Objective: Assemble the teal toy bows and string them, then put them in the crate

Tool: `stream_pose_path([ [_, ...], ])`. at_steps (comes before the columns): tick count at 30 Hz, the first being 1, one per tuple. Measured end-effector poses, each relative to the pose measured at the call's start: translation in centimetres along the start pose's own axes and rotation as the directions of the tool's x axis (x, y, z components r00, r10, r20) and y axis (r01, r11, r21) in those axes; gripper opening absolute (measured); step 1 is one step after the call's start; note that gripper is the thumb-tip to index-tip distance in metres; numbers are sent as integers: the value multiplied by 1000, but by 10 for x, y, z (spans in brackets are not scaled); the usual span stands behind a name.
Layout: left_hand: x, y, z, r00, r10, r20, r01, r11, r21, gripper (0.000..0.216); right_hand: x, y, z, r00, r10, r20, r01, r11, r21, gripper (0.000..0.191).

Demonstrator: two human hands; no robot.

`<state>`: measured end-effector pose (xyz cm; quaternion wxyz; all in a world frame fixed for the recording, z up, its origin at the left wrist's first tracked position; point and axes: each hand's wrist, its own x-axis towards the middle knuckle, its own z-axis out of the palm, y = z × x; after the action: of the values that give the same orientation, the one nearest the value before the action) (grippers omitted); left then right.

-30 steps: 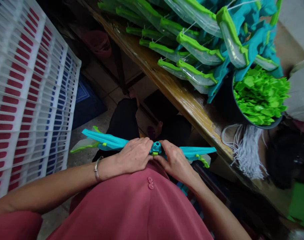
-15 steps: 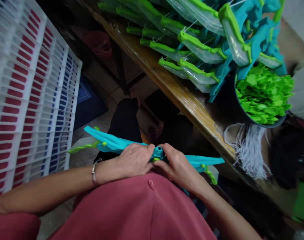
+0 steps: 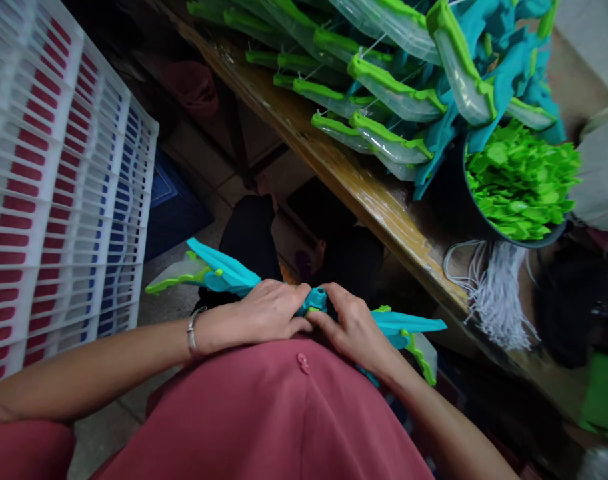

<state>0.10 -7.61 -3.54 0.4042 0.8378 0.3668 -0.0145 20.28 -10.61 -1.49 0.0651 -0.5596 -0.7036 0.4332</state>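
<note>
Across my lap, close against the shirt, lies a turquoise plastic piece [image 3: 314,301] with a round hollow hub and long arms spreading to both sides. Green-edged translucent parts [image 3: 179,277] are fixed along its arms. My left hand [image 3: 269,312] is closed over the arm left of the hub, thumb near the hub. On the other side my right hand [image 3: 354,327] grips the piece, with fingers and thumb by the hub. Both palms hide much of the arms, and the underside is out of sight.
Similar turquoise and green pieces [image 3: 399,90] are piled on the wooden table [image 3: 354,183]. A dark bucket [image 3: 467,200] there holds green plastic parts [image 3: 524,177], with white cords [image 3: 504,293] beside it. A white slatted crate [image 3: 74,173] stands at left, near a blue box [image 3: 177,207].
The arms of the turquoise piece have tilted: the left arm's tip is higher and further in, and the right arm's green part hangs lower. Both hands keep their hold. The view has shifted slightly.
</note>
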Motion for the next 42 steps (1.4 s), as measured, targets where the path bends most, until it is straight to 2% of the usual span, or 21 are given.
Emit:
stream_pose_path([
  [2, 1, -2, -7, 996, 71, -54, -71, 997, 11, 41, 4, 4, -7, 1000, 31, 6, -31, 998, 51, 20],
  [4, -3, -2, -12, 975, 142, -172, -135, 989, 55, 48, 7, 7, -15, 997, 66, 27, -69, 987, 143, 27],
  [6, -10, -1, -13, 920, 220, -325, -202, 975, 88, 40, 9, 9, -22, 993, 99, 60, -112, 958, 264, 34],
  [8, -20, 0, -11, 836, 288, -468, -279, 956, 90, 24, 9, 9, -29, 987, 129, 96, -156, 913, 377, 38],
  [9, -24, 1, -10, 801, 303, -517, -313, 947, 72, 18, 9, 8, -32, 983, 145, 114, -181, 887, 425, 40],
  [10, -28, 1, -9, 786, 295, -543, -333, 942, 28, 16, 9, 7, -35, 978, 164, 131, -207, 858, 470, 41],
  [11, -31, 1, -7, 801, 250, -544, -326, 944, -47, 17, 8, 6, -38, 972, 184, 145, -232, 828, 510, 41],
  [12, -32, 1, -6, 841, 168, -514, -283, 946, -155, 19, 8, 5, -40, 968, 200, 153, -252, 798, 548, 42],
  [14, -32, 0, -2, 932, -78, -354, -81, 907, -413, 21, 9, 3, -43, 962, 224, 158, -273, 735, 621, 42],
  [16, -27, 0, 1, 947, -281, -157, 121, 763, -635, 22, 9, 1, -42, 959, 238, 151, -276, 683, 677, 41],
  [17, -24, 1, 3, 945, -317, -84, 156, 659, -736, 24, 9, 0, -42, 959, 242, 146, -274, 669, 691, 41],
  [19, -17, 3, 6, 957, -289, -30, 99, 422, -901, 36, 10, -3, -39, 959, 253, 129, -271, 674, 687, 43],
  [21, -10, 6, 8, 971, -232, -59, -6, 223, -975, 48, 11, -7, -36, 960, 264, 94, -261, 719, 644, 44],
  [23, -5, 9, 11, 967, -232, -107, -75, 143, -987, 52, 10, -10, -33, 964, 263, 37, -236, 783, 576, 45],
  [26, -1, 11, 15, 942, -291, -165, -109, 199, -974, 55, 7, -14, -27, 969, 233, -87, -172, 880, 443, 47],
  [30, -1, 9, 19, 884, -378, -275, -108, 407, -907, 51, 0, -20, -16, 960, 182, -213, -106, 940, 324, 49],
  [32, -3, 8, 20, 865, -390, -316, -108, 471, -876, 48, -4, -23, -11, 959, 153, -239, -73, 947, 314, 48],
  [37, -9, 10, 16, 854, -419, -308, -36, 542, -840, 46, -11, -30, -7, 953, 157, -258, -68, 944, 323, 45],
  [42, -11, 13, 5, 882, -350, -316, -58, 584, -809, 39, -15, -33, -5, 950, 194, -247, -97, 929, 358, 42],
])
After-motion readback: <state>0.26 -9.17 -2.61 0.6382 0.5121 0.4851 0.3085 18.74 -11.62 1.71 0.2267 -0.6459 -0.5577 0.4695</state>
